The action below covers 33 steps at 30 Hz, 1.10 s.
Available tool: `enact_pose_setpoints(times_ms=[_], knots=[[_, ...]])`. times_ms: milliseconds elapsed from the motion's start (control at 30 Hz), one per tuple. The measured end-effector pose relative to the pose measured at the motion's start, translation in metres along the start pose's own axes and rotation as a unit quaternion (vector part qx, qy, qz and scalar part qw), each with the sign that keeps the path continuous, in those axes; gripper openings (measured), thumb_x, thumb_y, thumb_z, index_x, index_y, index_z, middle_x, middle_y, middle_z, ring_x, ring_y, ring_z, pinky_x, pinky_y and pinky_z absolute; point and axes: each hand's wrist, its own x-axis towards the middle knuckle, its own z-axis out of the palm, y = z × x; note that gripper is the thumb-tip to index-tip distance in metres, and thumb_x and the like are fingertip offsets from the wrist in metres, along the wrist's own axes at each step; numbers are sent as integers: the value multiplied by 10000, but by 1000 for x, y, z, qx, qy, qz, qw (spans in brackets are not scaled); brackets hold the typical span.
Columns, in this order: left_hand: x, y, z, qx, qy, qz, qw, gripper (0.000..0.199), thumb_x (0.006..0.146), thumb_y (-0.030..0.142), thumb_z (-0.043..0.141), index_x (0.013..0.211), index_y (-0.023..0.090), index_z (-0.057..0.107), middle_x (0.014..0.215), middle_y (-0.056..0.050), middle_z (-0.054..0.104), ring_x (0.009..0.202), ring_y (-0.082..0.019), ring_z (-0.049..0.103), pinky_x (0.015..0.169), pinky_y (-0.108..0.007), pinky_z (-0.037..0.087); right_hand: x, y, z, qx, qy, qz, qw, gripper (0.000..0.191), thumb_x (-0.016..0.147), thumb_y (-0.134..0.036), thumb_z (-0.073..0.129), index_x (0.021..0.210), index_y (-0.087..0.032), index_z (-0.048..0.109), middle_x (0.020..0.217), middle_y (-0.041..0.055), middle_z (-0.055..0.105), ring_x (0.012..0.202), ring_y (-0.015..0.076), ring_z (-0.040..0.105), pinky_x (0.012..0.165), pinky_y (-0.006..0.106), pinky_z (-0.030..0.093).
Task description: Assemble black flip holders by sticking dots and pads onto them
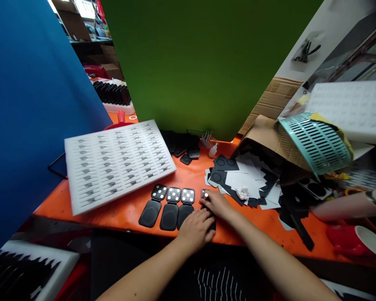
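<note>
Between a green panel [207, 62] at the back and a blue panel [34, 83] at the left, an orange worktop [191, 173] is carrying a slotted white foam tray [113, 163] across its left end. A cardboard box [266, 136] and a teal basket [318, 146] are crowding the back right corner, while a heap of loose sheets [247, 179] is spreading beside the right forearm [266, 248], likely cramping that side. Near the front edge, the left hand [196, 228] is lying over the fourth black piece [213, 226] in a row, its fingers close together, seemingly steadying it; the right hand [217, 203] is bending its fingers over the dotted square [203, 192] at that piece's top. Whether either hand is gripping cannot be told. Three matching pieces [150, 213] are lining up leftward, probably for easy reach. A small bottle [213, 151] is standing near the back edge.
</note>
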Motion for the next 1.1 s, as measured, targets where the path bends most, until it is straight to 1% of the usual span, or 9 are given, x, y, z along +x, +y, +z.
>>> enact_pose_setpoints(times_ms=[233, 300, 400, 433, 533, 633, 833, 1000, 1100], knots=[[0, -2, 4, 8, 12, 9, 1000, 374, 754, 326, 559, 1112, 225, 518, 1234, -43, 481, 1116, -226, 438, 968, -387, 337, 0, 2, -5, 9, -30, -12, 999, 129, 770, -290, 535, 708, -182, 570, 741, 4, 602, 694, 122, 536, 632, 213, 359], [0, -3, 6, 8, 15, 11, 1000, 380, 753, 329, 560, 1116, 226, 515, 1243, -43, 475, 1118, -225, 437, 970, -388, 333, 1, 2, -11, 29, -55, 6, 998, 140, 765, -319, 540, 783, -187, 582, 755, 1, 607, 693, 121, 545, 623, 211, 368], [0, -4, 7, 10, 21, 13, 1000, 389, 754, 338, 559, 1124, 230, 509, 1260, -35, 463, 1134, -221, 424, 979, -383, 322, 5, 0, -19, 27, -94, 33, 995, 250, 738, -353, 562, 937, -202, 562, 755, -10, 612, 655, 116, 547, 585, 204, 372], [0, -4, 7, 10, 22, 13, 1000, 390, 753, 340, 561, 1124, 230, 510, 1262, -34, 462, 1136, -220, 421, 979, -381, 322, 8, -1, -21, 6, -102, 34, 994, 241, 734, -342, 561, 931, -203, 564, 751, -9, 612, 651, 114, 544, 582, 203, 370], [0, -4, 6, 10, 21, 13, 1000, 387, 749, 337, 566, 1117, 229, 515, 1256, -36, 467, 1133, -218, 424, 975, -377, 326, 14, -5, -19, -81, -110, 33, 990, 109, 726, -256, 533, 793, -191, 590, 735, 1, 615, 656, 112, 533, 591, 201, 359], [0, -4, 6, 5, 21, 12, 1000, 385, 748, 339, 567, 1115, 233, 515, 1253, -35, 470, 1129, -215, 428, 975, -378, 323, 19, -6, -14, -116, -109, 40, 986, 113, 701, -207, 518, 773, -184, 601, 747, 14, 622, 661, 116, 527, 592, 203, 350], [-1, -4, 10, -1, 26, -1, 1000, 385, 748, 343, 568, 1117, 243, 519, 1265, -21, 466, 1145, -218, 414, 991, -389, 293, 29, 0, -12, -57, -138, 65, 987, 115, 636, -214, 543, 723, -180, 611, 729, 21, 624, 694, 139, 522, 607, 215, 342], [-2, -4, 9, 0, 28, -6, 1000, 386, 747, 357, 565, 1115, 249, 524, 1255, -16, 478, 1134, -222, 425, 989, -391, 292, 36, 4, -19, 37, -208, 94, 973, 51, 580, -192, 557, 588, -154, 591, 508, -9, 563, 501, 112, 497, 484, 199, 334], [-3, -5, 10, 0, 27, -5, 1000, 381, 752, 364, 558, 1114, 248, 524, 1256, -16, 478, 1134, -223, 425, 989, -394, 292, 34, 11, -23, 113, -219, 110, 963, 159, 665, -282, 514, 624, -139, 570, 504, -3, 549, 470, 99, 493, 459, 192, 355]])
